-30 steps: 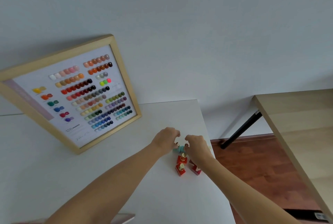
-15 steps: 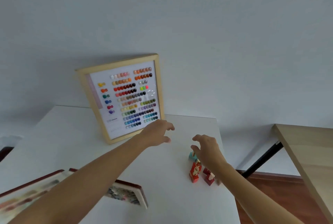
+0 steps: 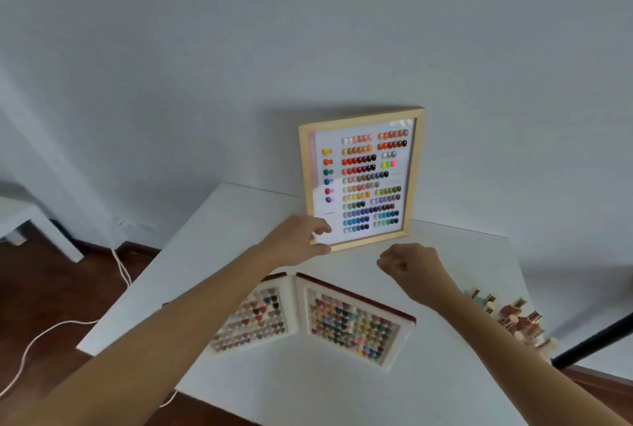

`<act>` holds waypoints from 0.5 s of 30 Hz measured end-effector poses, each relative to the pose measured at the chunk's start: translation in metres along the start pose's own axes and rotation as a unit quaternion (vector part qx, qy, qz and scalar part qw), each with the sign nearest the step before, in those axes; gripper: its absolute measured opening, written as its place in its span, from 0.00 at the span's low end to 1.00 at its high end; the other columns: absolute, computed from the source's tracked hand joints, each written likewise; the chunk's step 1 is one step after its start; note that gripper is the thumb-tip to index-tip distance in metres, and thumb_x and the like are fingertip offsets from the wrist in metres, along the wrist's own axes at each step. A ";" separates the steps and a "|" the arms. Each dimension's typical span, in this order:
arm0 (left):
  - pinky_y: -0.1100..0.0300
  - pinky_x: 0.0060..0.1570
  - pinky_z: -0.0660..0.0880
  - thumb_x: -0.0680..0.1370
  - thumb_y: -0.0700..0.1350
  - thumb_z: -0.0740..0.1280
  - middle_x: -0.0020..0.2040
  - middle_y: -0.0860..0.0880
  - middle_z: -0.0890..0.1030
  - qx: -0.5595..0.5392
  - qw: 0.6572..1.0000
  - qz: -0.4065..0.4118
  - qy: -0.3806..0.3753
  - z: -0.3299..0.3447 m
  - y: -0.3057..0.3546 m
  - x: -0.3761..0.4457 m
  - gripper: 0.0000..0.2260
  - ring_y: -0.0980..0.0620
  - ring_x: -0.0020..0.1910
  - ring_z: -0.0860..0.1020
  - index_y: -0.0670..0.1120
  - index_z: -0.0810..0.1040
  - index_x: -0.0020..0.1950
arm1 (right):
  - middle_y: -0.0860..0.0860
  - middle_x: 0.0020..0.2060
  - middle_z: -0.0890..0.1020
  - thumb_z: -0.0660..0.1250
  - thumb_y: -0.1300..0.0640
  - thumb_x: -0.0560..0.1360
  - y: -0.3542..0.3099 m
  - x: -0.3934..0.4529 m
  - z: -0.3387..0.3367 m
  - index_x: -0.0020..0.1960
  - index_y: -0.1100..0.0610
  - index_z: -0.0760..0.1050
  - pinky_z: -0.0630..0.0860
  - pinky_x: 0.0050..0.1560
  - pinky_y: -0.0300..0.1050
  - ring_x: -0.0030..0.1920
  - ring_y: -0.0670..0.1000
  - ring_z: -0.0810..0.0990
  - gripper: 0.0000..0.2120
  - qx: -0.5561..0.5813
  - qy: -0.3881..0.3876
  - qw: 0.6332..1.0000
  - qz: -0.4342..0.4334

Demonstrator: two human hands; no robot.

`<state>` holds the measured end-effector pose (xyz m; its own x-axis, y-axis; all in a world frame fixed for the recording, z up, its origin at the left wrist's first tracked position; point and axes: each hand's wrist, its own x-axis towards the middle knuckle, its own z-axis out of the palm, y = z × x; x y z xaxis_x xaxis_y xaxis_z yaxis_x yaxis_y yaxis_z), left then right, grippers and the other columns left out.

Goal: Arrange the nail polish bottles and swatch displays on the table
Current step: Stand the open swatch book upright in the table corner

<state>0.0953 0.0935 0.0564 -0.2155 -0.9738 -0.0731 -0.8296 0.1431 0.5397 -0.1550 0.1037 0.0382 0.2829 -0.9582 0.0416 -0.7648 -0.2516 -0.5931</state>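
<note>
Item 1: white rectangular table, seen from the head camera. I log everything else against it.

Item 2: pale wooden-framed swatch board with rows of coloured nail tips. It stands nearly upright at the far edge of the table, leaning back toward the pale grey wall.

Item 3: left hand. It is open, fingers spread and slightly curled, at the board's lower left corner. The fingertips overlap the frame's bottom corner; I cannot tell whether they touch it. It grips nothing.

Item 4: right hand. It is loosely curled with the fingers folded in, over bare tabletop just in front of the board's lower right corner and apart from it. I cannot tell whether anything small sits inside the curl.

Item 5: open two-panel swatch book with dark red edging and a grid of coloured tips on each panel. It lies flat on the table, near the edge closest to me, below and between my two forearms, well short of both hands.

Item 6: cluster of small nail polish bottles with rose-gold caps, some teal and some red-brown. They stand near the table's right edge, beside my right forearm, behind the right hand. The group is blurred; I give no count.

Item 7: white cable on the dark wooden floor, left of the table.
</note>
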 end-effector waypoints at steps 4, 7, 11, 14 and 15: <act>0.58 0.57 0.73 0.75 0.58 0.67 0.62 0.49 0.78 -0.015 0.999 -0.012 -0.031 -0.024 -0.042 -0.044 0.21 0.52 0.57 0.76 0.50 0.74 0.65 | 0.38 0.37 0.79 0.61 0.40 0.76 -0.031 -0.007 0.017 0.45 0.49 0.81 0.67 0.41 0.29 0.40 0.39 0.76 0.15 0.012 -0.087 0.996 -0.009; 0.55 0.61 0.74 0.74 0.61 0.66 0.63 0.51 0.77 -0.016 0.997 -0.034 -0.065 -0.031 -0.069 -0.077 0.25 0.53 0.60 0.75 0.52 0.71 0.67 | 0.40 0.44 0.80 0.64 0.41 0.74 -0.041 -0.014 0.027 0.55 0.48 0.79 0.73 0.43 0.31 0.43 0.38 0.78 0.16 -0.028 -0.165 0.986 -0.027; 0.56 0.56 0.78 0.73 0.59 0.69 0.61 0.51 0.78 0.001 0.993 -0.044 -0.109 -0.030 -0.095 -0.109 0.27 0.53 0.56 0.79 0.52 0.69 0.69 | 0.41 0.45 0.80 0.69 0.47 0.73 -0.046 -0.024 0.039 0.56 0.47 0.77 0.73 0.44 0.33 0.43 0.41 0.79 0.12 -0.088 -0.193 0.977 -0.030; 0.60 0.47 0.81 0.74 0.56 0.68 0.55 0.52 0.82 0.026 0.993 -0.040 -0.110 -0.025 -0.106 -0.122 0.21 0.54 0.47 0.82 0.52 0.72 0.64 | 0.42 0.38 0.79 0.67 0.51 0.75 -0.047 -0.030 0.049 0.47 0.47 0.76 0.70 0.41 0.35 0.40 0.45 0.79 0.02 -0.119 -0.179 0.976 -0.036; 0.61 0.44 0.80 0.75 0.54 0.67 0.53 0.51 0.82 0.044 0.994 -0.034 -0.099 -0.022 -0.109 -0.124 0.17 0.55 0.45 0.82 0.51 0.73 0.62 | 0.42 0.38 0.80 0.66 0.52 0.75 -0.047 -0.031 0.051 0.47 0.48 0.76 0.70 0.40 0.34 0.40 0.45 0.79 0.01 -0.128 -0.171 0.976 -0.035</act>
<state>0.2238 0.1947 0.0247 -0.2484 -0.9286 -0.2756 -0.8854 0.1022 0.4535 -0.0978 0.1523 0.0239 0.4826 -0.8471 -0.2227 -0.8440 -0.3817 -0.3769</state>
